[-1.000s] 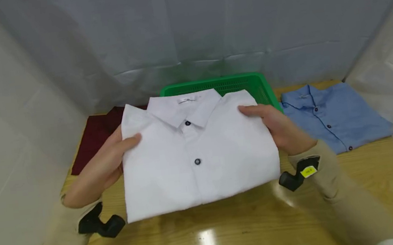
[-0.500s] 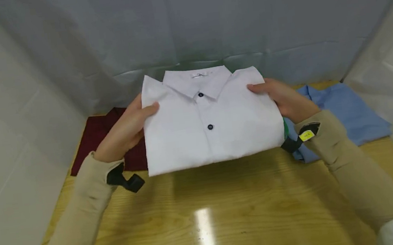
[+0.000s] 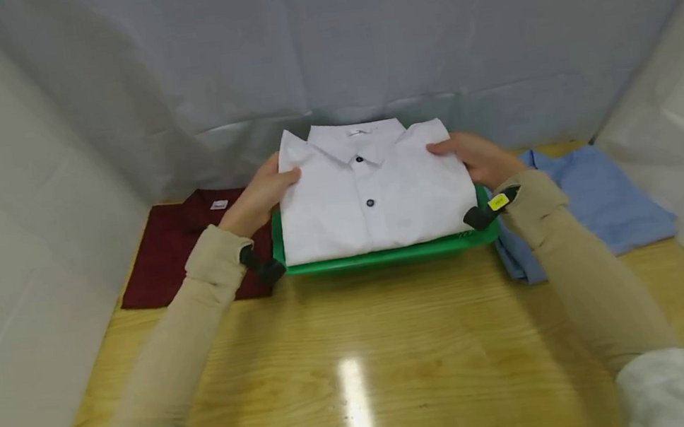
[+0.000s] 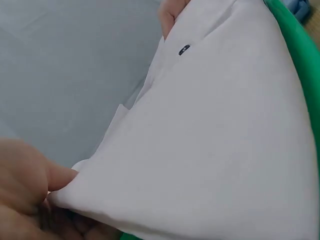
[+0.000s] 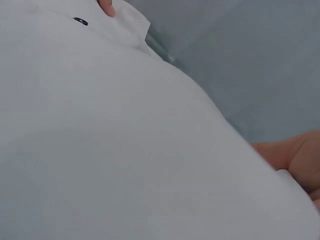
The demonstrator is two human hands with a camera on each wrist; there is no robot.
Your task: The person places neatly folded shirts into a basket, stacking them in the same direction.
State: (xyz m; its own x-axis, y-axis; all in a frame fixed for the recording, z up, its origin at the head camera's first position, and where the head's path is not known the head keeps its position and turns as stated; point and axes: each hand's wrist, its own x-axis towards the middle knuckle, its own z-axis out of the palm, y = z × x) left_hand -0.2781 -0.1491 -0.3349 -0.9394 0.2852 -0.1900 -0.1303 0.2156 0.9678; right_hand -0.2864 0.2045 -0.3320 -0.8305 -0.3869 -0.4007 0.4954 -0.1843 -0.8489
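A folded white shirt (image 3: 328, 208) with dark buttons and its collar at the back lies over the green basket (image 3: 386, 258), within its rim as seen from above. My left hand (image 3: 259, 194) grips the shirt's left edge, thumb on top and fingers underneath. On the opposite edge, my right hand (image 3: 481, 155) pinches the cloth the same way. In the left wrist view, the left thumb and curled fingers (image 4: 30, 190) hold the shirt's side. The right wrist view shows the right hand (image 5: 295, 157) partly behind the white cloth. Whether the shirt touches the basket's bottom cannot be seen.
A folded dark red shirt (image 3: 161, 253) lies left of the basket on the wooden table (image 3: 410, 347). On the right a folded blue shirt (image 3: 615, 198) is partly covered by the right forearm. Grey sheeting (image 3: 220, 57) closes off the back and sides.
Both hands have carried the white shirt away from me and slightly right, from in front of the basket to over it. The basket's front rim now shows below the shirt.
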